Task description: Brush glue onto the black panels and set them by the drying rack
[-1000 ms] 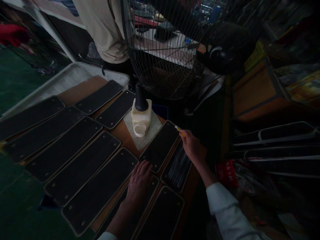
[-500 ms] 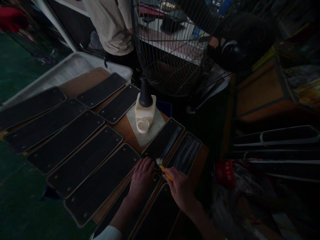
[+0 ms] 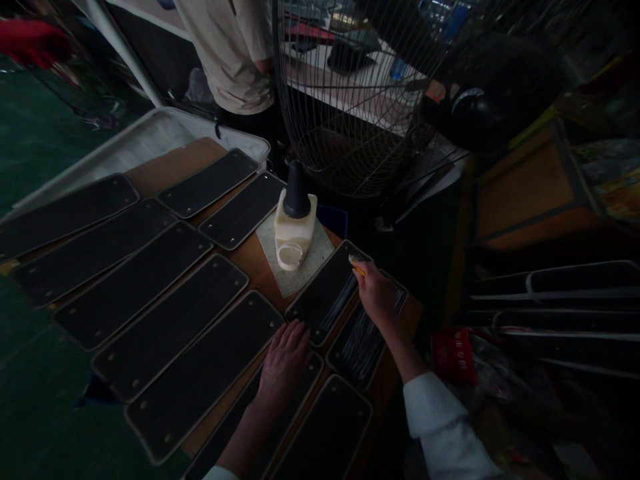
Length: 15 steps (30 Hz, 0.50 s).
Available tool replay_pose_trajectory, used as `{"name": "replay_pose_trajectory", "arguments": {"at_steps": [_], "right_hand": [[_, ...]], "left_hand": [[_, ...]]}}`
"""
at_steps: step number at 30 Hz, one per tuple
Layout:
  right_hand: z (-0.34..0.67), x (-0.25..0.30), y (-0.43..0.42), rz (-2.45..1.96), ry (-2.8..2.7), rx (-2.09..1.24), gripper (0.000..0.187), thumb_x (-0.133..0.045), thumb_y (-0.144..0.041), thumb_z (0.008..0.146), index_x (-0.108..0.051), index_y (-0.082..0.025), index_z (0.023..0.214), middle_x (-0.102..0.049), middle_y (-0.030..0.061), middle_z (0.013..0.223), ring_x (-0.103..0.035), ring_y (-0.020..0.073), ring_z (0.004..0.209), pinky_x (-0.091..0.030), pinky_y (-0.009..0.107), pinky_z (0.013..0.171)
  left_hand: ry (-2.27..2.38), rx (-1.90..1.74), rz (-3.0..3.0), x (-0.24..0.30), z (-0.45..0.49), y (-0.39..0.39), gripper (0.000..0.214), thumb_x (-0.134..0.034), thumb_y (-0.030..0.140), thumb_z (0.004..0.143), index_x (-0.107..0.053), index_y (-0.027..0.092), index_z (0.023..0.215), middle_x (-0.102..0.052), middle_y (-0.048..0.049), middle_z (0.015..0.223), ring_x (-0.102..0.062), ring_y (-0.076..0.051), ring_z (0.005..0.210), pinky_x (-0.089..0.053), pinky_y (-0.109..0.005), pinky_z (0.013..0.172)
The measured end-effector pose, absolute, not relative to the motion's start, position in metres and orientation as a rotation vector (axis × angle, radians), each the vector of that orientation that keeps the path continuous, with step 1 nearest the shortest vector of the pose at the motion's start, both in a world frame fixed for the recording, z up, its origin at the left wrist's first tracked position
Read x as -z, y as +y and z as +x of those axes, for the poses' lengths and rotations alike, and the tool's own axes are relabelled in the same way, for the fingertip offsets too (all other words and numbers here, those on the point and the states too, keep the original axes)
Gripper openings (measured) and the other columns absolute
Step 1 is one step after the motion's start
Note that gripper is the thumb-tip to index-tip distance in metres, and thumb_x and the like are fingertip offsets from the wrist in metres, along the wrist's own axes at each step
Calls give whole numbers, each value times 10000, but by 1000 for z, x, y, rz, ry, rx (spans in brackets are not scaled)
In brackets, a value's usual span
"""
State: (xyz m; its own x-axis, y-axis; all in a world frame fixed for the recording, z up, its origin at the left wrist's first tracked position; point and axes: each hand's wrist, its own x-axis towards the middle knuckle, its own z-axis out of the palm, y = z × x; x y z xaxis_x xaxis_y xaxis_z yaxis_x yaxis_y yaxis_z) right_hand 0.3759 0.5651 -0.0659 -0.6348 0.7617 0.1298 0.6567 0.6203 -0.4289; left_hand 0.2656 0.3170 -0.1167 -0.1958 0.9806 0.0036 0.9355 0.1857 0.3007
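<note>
My right hand (image 3: pixel 376 293) grips a small brush (image 3: pixel 358 267) with a yellow handle. Its pale bristles touch the far end of a dark rectangular panel (image 3: pixel 316 301) with rounded corners and rivets. White streaks run along that panel's right side. To its right, a second dark panel (image 3: pixel 357 347) carries white streaks over most of its face. My left hand (image 3: pixel 286 360) lies flat, fingers stretched out, at the near end of the first panel. Beyond my hands stands a cream plastic container (image 3: pixel 295 230) with a black cone on top and a round opening low in front.
Several more dark panels (image 3: pixel 205 373) lie in rows on the brown board (image 3: pixel 250 260). A grey sheet (image 3: pixel 320 250) is under the container. A large wire fan (image 3: pixel 345 100) stands ahead, with a person (image 3: pixel 230 60) behind it. Strapped dark panels (image 3: pixel 585 283) are at the right.
My right hand has moved away from me with the brush, from the near end of the streaked panel to its far end. My left hand has stayed nearly in place.
</note>
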Motion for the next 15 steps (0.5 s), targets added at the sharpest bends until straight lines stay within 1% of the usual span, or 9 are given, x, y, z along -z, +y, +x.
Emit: {"name": "replay_pose_trajectory", "arguments": {"at_steps": [4,6,8,10,12,15], "right_hand": [[384,56,491,-1081,-2689,-671,230,-431,-239,1002,-597,-229,1160,-693,68,1045,-677,191,916,-521,293,786],[392,43,457,-1033,-2688,-883,221,-434,-238,1002,-598,-235,1149,-694,58,1042,-681,185,910,-531,296,806],[398,31,440,-987,-2609,-1125,217,-426,-257,1008,-598,-249,1140,-693,41,1056,-682,172,934,-537,286,831],[398,24,445,-992,-2502,-1239,222,-420,-288,1013,-599,-258,1140,-689,30,1068,-682,161,942,-541,275,830],[393,24,470,-1043,-2422,-1167,232,-417,-306,1013,-605,-249,1137,-686,35,1074,-682,162,933,-538,277,819],[379,36,523,-1088,-2376,-874,241,-429,-302,1005,-613,-216,1134,-684,60,1084,-671,185,950,-523,300,835]], "left_hand": [[2262,-380,1833,115,265,317,366,-598,256,891,-624,179,1248,-605,-104,1369,-515,-291,1314,-419,-487,1124],[2259,-409,1808,114,265,318,376,-600,245,886,-617,181,1257,-606,-104,1367,-514,-288,1314,-416,-484,1127],[2249,-428,1789,111,265,318,372,-596,226,885,-615,189,1255,-613,-99,1356,-516,-281,1312,-411,-480,1134],[2247,-438,1783,110,265,318,365,-592,225,890,-615,192,1252,-609,-98,1358,-509,-278,1319,-407,-477,1139],[2275,-437,1784,109,265,316,364,-596,250,894,-615,184,1251,-597,-109,1370,-496,-286,1330,-423,-477,1127],[2320,-400,1799,109,264,310,389,-612,293,890,-612,178,1261,-589,-123,1374,-487,-306,1333,-448,-484,1102]]}}
